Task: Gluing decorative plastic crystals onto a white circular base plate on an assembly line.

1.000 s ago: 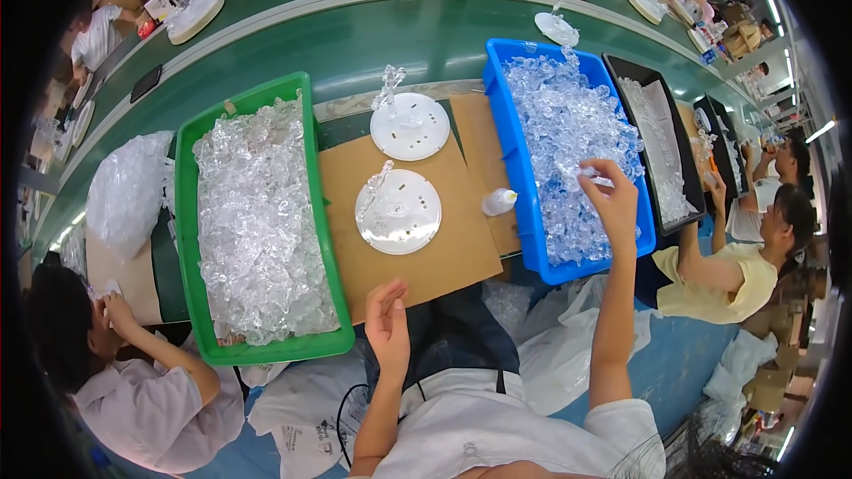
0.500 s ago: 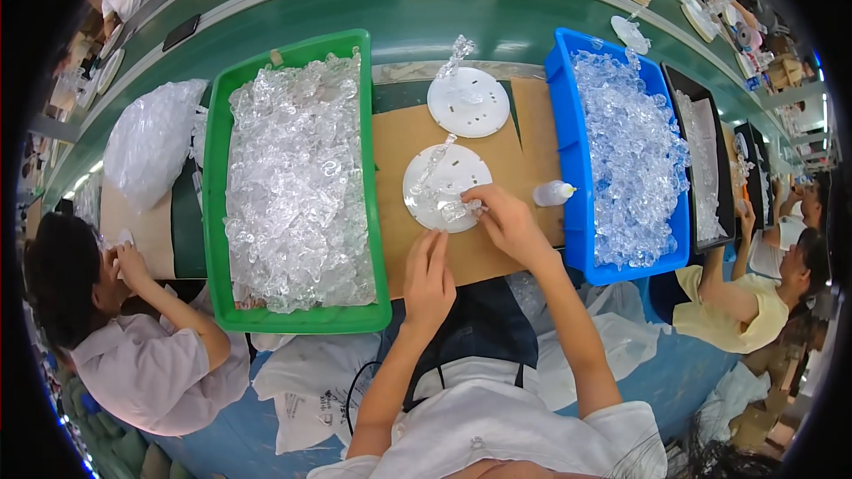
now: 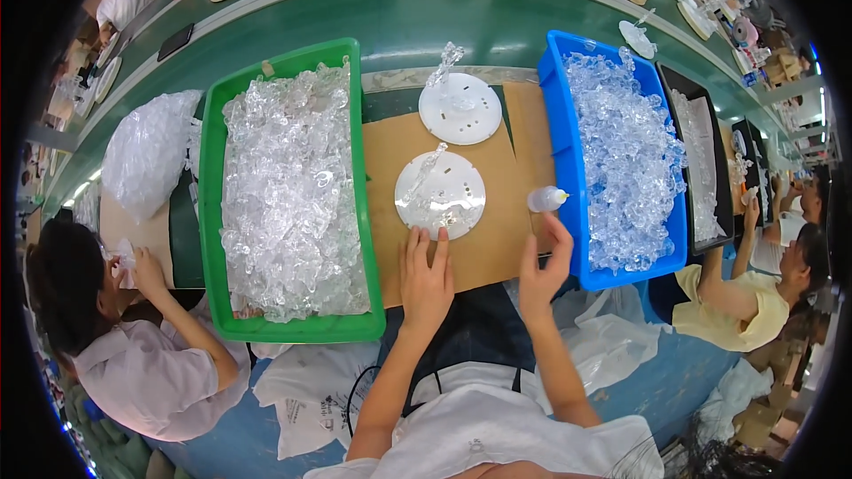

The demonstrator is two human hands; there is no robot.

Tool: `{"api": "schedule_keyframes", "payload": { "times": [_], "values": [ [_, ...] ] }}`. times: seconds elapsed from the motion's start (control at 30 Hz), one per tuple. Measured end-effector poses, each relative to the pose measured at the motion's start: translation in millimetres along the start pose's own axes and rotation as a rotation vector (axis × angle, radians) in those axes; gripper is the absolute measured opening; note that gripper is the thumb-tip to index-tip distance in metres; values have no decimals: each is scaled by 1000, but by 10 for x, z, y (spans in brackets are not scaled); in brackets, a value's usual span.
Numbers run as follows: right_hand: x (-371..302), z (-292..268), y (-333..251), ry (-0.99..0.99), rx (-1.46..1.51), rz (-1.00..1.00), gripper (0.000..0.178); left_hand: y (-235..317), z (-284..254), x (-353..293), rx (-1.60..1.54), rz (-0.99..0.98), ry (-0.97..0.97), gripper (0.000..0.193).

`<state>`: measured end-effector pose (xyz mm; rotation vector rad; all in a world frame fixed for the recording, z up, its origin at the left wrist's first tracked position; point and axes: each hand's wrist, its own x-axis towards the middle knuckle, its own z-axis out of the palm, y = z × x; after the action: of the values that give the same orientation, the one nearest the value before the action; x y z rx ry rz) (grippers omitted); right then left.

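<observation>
My left hand [image 3: 427,277] has its fingers stretched out, and the tips touch the near rim of a round white plate [image 3: 469,204] with small slots. A clear plastic piece [image 3: 433,167] stands up at an angle on that plate. My right hand [image 3: 543,273] is empty, its thumb and fingers apart, just below a small white squeeze bottle [image 3: 547,199] with a yellowish tip. The bottle lies on its side beside the blue bin. Behind the near plate is a second white plate [image 3: 484,115], which bears another clear piece [image 3: 445,62].
A green bin [image 3: 370,213] on the left and a blue bin [image 3: 578,204] on the right are heaped with clear plastic pieces. Brown cardboard [image 3: 382,146] lies between them. A bulging clear bag [image 3: 149,155] sits farther left. Co-workers sit at both sides.
My right hand has left the near plate and moved right, toward the bottle, letting go of a clear piece there. My left hand's fingers have spread at the plate's rim.
</observation>
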<state>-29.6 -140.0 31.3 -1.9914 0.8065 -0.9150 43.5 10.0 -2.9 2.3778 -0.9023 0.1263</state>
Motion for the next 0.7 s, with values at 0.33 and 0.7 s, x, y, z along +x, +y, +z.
{"api": "schedule_keyframes", "payload": {
  "times": [0.33,0.7],
  "values": [
    [226,184,235,52,-118,116,47,252,124,51,-57,-1,28,49],
    [-228,-251,-3,-257,-221,-10,30,245,101,65,-32,21,41,51]
  ]
}}
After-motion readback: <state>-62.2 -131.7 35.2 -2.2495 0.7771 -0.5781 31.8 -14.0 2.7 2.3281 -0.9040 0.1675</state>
